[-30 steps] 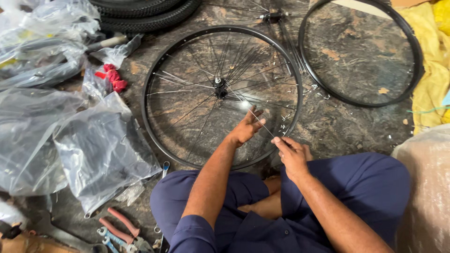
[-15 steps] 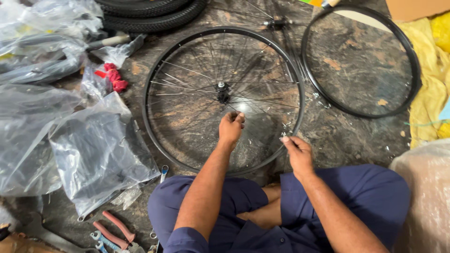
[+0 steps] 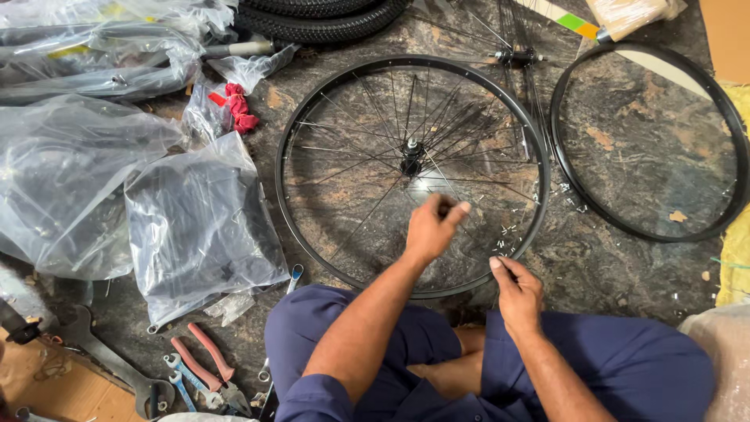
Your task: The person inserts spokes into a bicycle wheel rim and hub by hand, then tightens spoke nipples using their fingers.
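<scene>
Two hands work over a spoked bicycle wheel (image 3: 410,168) lying flat on the stone floor (image 3: 609,258) before the seated person. Left hand (image 3: 431,228) hovers above the spokes, fingers (image 3: 453,209) pinched together on something too small to tell. Right hand (image 3: 517,293) pinches at the wheel's near rim. A bare rim (image 3: 564,168) lies just beside; red-handled pliers (image 3: 205,363) sit near the knee.

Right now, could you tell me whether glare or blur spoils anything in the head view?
In the head view, light is soft and even; the plastic bags at left show white glare, the left hand over the spoked wheel is slightly motion-blurred, the right hand at the rim is sharper, and thin spokes fade against the mottled floor.
</scene>
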